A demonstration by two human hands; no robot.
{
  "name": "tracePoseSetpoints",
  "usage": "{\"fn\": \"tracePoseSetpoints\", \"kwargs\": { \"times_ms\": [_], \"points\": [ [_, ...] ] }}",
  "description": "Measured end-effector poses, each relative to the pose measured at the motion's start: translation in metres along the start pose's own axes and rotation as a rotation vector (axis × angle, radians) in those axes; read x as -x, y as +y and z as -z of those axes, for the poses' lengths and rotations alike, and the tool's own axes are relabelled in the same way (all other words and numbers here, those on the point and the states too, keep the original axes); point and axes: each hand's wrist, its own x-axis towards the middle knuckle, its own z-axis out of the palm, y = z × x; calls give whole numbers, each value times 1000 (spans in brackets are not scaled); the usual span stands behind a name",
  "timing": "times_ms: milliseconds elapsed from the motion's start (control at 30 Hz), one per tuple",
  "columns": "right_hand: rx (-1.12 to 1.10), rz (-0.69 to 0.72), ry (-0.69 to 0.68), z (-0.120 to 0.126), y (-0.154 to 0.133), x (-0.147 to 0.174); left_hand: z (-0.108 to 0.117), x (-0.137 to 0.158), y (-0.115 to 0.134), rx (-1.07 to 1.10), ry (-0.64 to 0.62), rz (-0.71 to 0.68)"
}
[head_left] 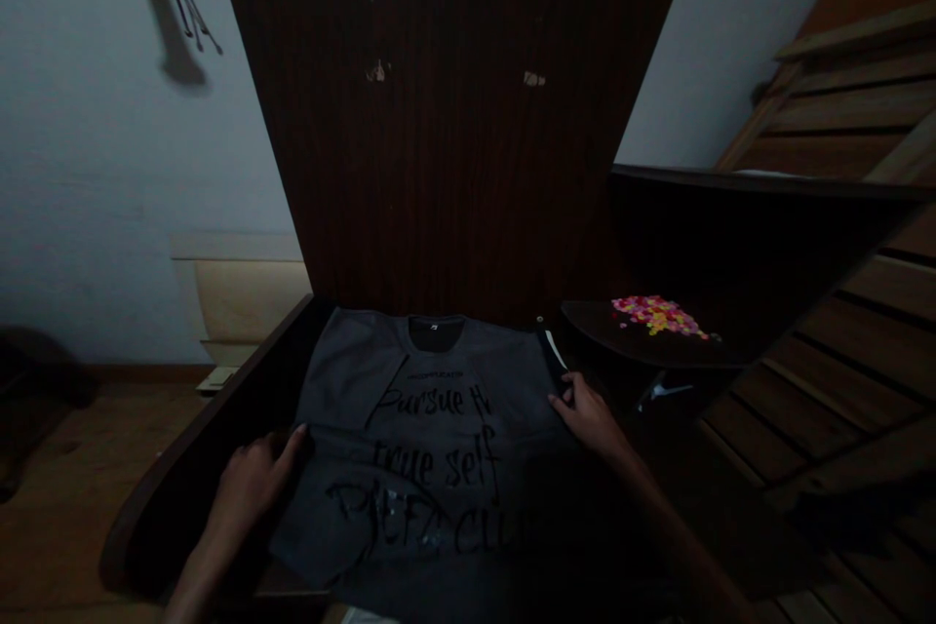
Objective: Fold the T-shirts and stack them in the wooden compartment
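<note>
A dark grey T-shirt (pixel 431 414) lies spread out on a dark wooden surface, its neckline at the far side and black lettering across the front. At its left edge, the fingers of my left hand (pixel 253 483) are closed on the cloth around the sleeve. On the opposite side, my right hand (pixel 589 414) pinches the shirt's right edge, close to a white strip (pixel 556 351) on dark cloth. The lower right of the shirt fades into shadow, so its hem there is hard to make out.
A dark wooden panel (pixel 468 136) rises right behind the shirt. To the right, a low shelf (pixel 600 327) bears a pile of pink and yellow pieces (pixel 662 315). Wooden slats (pixel 863 331) stand at the far right. A raised dark edge (pixel 197 458) borders the left.
</note>
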Motion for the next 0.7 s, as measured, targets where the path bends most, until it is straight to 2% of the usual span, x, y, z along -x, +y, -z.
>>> {"fn": "tracePoseSetpoints", "kwargs": {
  "times_ms": [67, 167, 267, 367, 433, 567, 700],
  "points": [
    [87, -73, -78, 4, 4, 24, 0, 6, -7, 101, -72, 70],
    [116, -144, -172, 6, 11, 53, 2, 9, -17, 145, -54, 153],
    [11, -166, -225, 5, 15, 70, 4, 10, -23, 229, -89, 166],
    [-161, -165, -339, 9, 14, 79, 6, 14, -25, 430, -196, 112],
    [-333, -160, -397, 17, 9, 84, 8, 20, -24, 573, -205, 67],
    [-656, -252, -373, 34, -5, 94, 13, 33, -19, 799, -179, 74],
    [-791, -332, -285, 41, -15, 96, 21, 37, -12, 1069, -180, 103]
  ]
}}
